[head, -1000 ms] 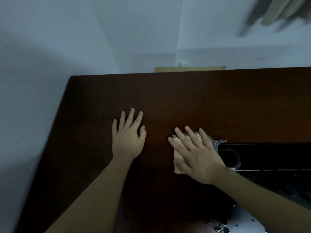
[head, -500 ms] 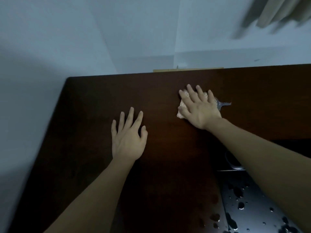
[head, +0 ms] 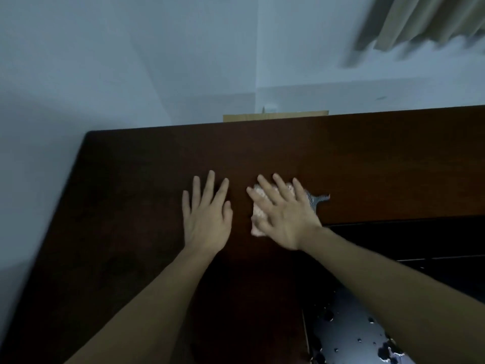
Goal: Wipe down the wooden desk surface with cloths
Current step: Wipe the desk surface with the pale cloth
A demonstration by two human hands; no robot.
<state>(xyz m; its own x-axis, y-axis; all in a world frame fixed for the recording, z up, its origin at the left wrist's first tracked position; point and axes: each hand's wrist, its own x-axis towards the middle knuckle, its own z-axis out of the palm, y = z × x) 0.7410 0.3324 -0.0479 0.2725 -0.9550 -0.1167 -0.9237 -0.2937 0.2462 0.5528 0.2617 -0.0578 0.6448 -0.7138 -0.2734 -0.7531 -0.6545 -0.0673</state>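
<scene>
Change: the right hand and its cloth have come back from the far edge of the desk to just beside the left hand.
Right hand: fingers straight and spread, pressing flat on the cloth.
Left hand: palm down on bare wood, fingers apart, holding nothing.
Cloth: pinkish with a grey mesh corner, mid-desk under the right palm.
Near right: a dark glossy surface with droplets.
</scene>
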